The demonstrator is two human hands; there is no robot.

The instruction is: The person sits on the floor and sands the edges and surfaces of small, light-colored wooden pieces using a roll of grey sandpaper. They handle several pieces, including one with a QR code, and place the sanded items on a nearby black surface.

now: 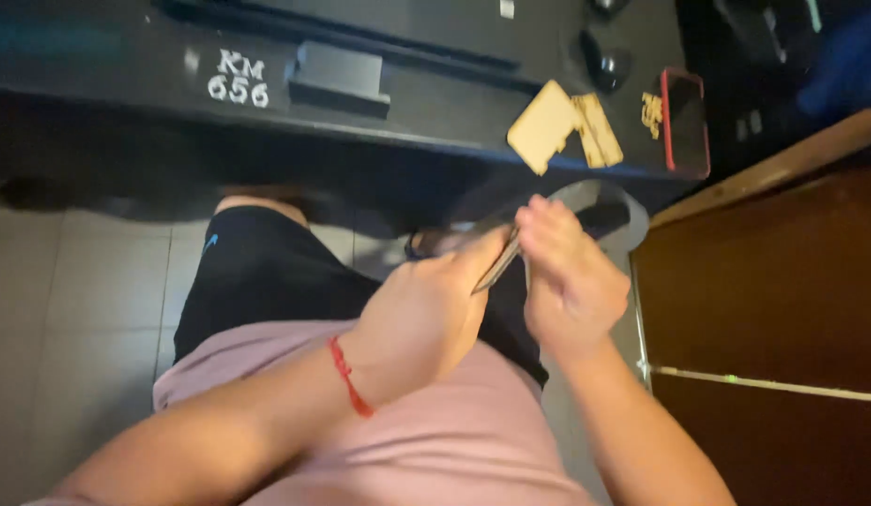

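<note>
Both hands meet over the lap: the left hand (426,314), a red string (349,377) round its wrist, has its grip closed on thin metal tweezers (499,265), whose tip slants up toward the right hand (567,272). That hand's fingers are pinched together just at the tweezers' upper end; what they hold, if anything, is too small to tell. Below the hands lie a pink shirt and black shorts (257,272), with pale floor tiles (70,300) to the left. Right of the arms stands a brown wooden cabinet (773,281). Beyond the hands runs the edge of a dark table (126,56). On it, near its front edge, lie light wooden cut-out pieces (557,126), and just beside them a phone in a red case (684,122). Farther left sits a small dark box (340,77)
</note>
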